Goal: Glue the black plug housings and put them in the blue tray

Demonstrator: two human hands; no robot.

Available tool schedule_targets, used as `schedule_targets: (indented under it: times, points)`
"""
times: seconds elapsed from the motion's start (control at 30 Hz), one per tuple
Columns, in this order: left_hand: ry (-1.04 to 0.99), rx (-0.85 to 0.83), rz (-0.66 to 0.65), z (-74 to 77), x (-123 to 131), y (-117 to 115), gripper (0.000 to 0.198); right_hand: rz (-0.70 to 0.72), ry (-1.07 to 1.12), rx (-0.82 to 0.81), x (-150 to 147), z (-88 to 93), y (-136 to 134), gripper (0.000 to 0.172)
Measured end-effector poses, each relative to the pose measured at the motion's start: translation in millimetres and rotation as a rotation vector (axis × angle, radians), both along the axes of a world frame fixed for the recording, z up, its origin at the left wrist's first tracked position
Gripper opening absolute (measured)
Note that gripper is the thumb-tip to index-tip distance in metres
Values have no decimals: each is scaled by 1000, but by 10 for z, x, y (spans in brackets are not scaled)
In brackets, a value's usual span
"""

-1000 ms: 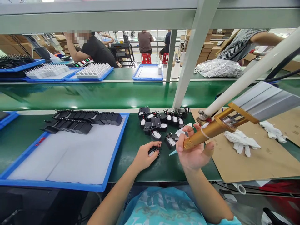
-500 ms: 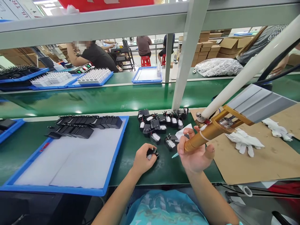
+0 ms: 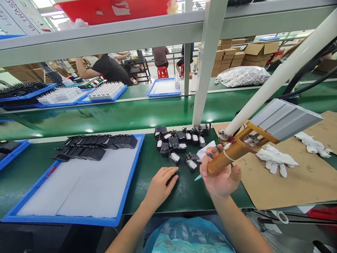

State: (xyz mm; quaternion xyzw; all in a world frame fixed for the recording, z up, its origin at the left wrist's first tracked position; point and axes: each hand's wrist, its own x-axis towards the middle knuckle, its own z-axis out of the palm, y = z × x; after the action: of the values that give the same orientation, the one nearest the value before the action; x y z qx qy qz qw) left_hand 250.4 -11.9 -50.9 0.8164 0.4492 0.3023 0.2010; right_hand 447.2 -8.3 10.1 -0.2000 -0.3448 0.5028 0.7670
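Observation:
My left hand point(image 3: 160, 185) rests on the green bench with its fingers and thumb around a small black casing point(image 3: 168, 181), most of which is covered. My right hand point(image 3: 222, 184) is closed round a gold cylindrical tool point(image 3: 223, 158). A pointed teal tip point(image 3: 198, 177) shows past the fingers, in line with the tool. Between the hands, farther back, lies an open black casing point(image 3: 191, 162) with a white block inside. Behind it sits a cluster of similar black casings point(image 3: 173, 142) with white blocks and red wires. White paper point(image 3: 206, 151) lies beside my right fingers.
A blue-rimmed tray point(image 3: 126, 196) on the left holds rows of black casings point(image 3: 91, 153). On the right, white gloves point(image 3: 276, 160) lie on brown cardboard point(image 3: 265, 189). A white pole point(image 3: 279, 79) slants down to the tool. A grey upright point(image 3: 206, 63) stands behind the cluster.
My left fingers have straightened and come down over the casing, hiding the white part that showed before. My right hand keeps its hold on the tool. The view has shifted slightly.

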Motion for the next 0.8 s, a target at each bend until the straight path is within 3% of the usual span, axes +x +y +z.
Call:
schedule_targets:
  times: [0.23,0.4,0.5,0.57,0.67,0.8]
  points:
    - [-58,74,126,-101,177,-55,20,17,-16,-2,39,9,-9,45]
    - [323,194,254,-173,251,-111,30,19,-6,-3,64,4,-8,45]
    - [524,134,258,-155,247,-106,34,18,-7,-3,57,4,-11,45]
    - [548,62,219,-116,215,-83,34,12,-9,0,50,6,-16,45]
    - [300,-124,147,-29,128,-36,37,2,-10,-3,44,10,-28,46]
    - [-514,-667,123,100,26,7,49,-6,-15,-19,49,10,-52,44]
